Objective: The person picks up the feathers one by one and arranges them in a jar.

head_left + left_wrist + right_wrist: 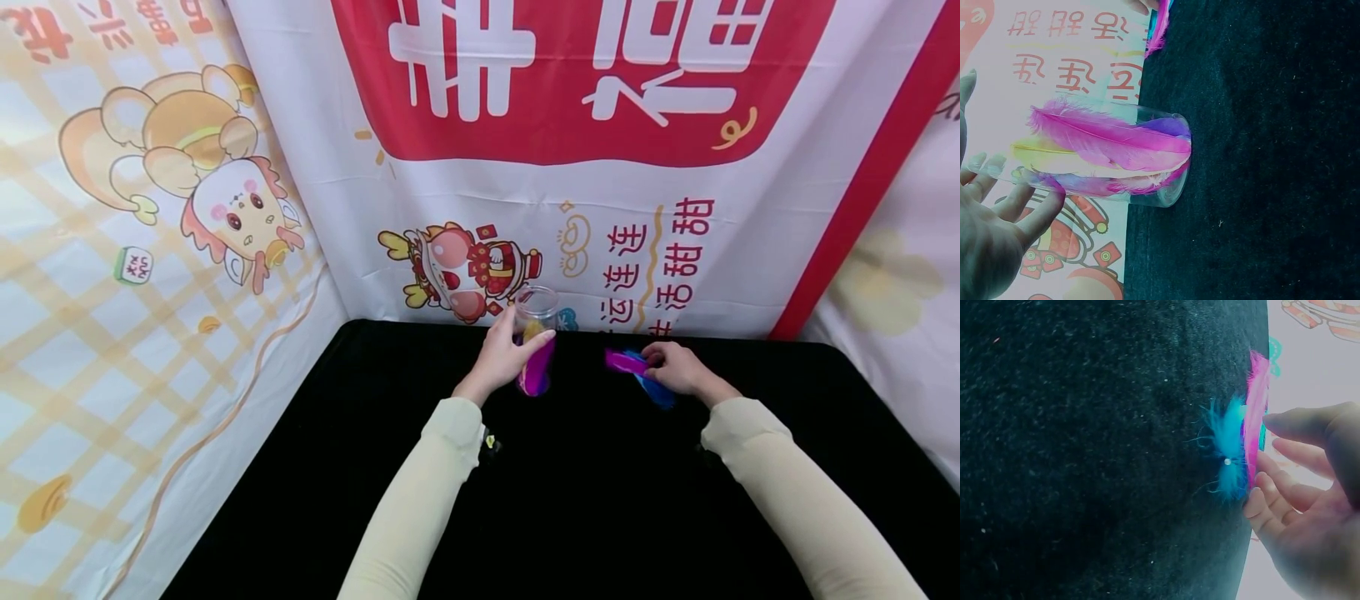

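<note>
My left hand (504, 350) grips the side of a clear, straight-walled container (1175, 125) standing near the table's back edge. Inside it stand magenta, yellow and purple feathers (1122, 145), leaning against the wall. Off to the right, my right hand (677, 368) pinches a pink feather (1256, 419) between thumb and fingers, with the palm seen from the side in the right wrist view. Just behind that feather, fluffy blue feathers (1230, 450) fan out close over the black cloth. The head view shows them below the fingers, pointing toward me.
A black cloth covers the table (585, 500). Printed fabric (465, 192) with red lettering and cartoon figures hangs right behind its back edge. Another printed sheet (150, 333) runs along the left side, and pale fabric (892, 292) hangs at the right.
</note>
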Tool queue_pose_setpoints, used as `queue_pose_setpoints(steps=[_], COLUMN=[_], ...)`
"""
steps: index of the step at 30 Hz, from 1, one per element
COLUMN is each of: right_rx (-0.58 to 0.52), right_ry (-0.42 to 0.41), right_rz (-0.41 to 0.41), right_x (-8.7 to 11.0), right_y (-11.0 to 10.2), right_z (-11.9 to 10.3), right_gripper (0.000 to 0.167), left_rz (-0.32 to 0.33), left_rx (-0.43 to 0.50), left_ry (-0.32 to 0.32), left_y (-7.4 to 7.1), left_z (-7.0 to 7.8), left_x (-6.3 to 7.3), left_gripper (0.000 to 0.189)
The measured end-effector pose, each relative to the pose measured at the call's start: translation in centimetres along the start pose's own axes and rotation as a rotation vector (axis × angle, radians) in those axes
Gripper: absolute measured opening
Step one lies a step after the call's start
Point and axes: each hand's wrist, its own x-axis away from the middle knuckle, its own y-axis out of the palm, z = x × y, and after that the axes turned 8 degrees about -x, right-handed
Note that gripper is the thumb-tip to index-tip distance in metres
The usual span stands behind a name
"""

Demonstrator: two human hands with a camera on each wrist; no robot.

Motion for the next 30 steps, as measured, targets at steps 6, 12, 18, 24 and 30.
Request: queue_pose_setpoints(steps=[6, 12, 18, 24, 30], right_rx=[0.01, -0.006, -0.038, -0.047, -0.052], right_ry=[0.02, 0.035, 0.077, 0.1, 0.108], right_rz=[-0.028, -0.008, 0.029, 0.042, 0.028], right_x=[0.21, 0.09, 0.02, 0.01, -0.38], right_y=[0.14, 0.41, 0.41, 0.46, 0.72], right_z=[0.13, 0.61, 0.54, 0.22, 0.01], right_gripper=[0.041, 0.037, 0.032, 0.024, 0.025], left_rz=[-0.003, 0.002, 0.009, 0.002, -0.003], left_rx=[0.002, 0.0, -0.006, 0.001, 0.014], left_ry=[-0.002, -0.001, 0.01, -0.002, -0.002], left_y=[-0.01, -0.01, 0.04, -0.01, -0.04], left_z=[-0.05, -0.04, 0.03, 0.14, 0.14], left_x=[0.05, 0.12, 0.09, 0.11, 0.09], left_gripper=[0.081, 0.081, 0.079, 0.081, 0.073])
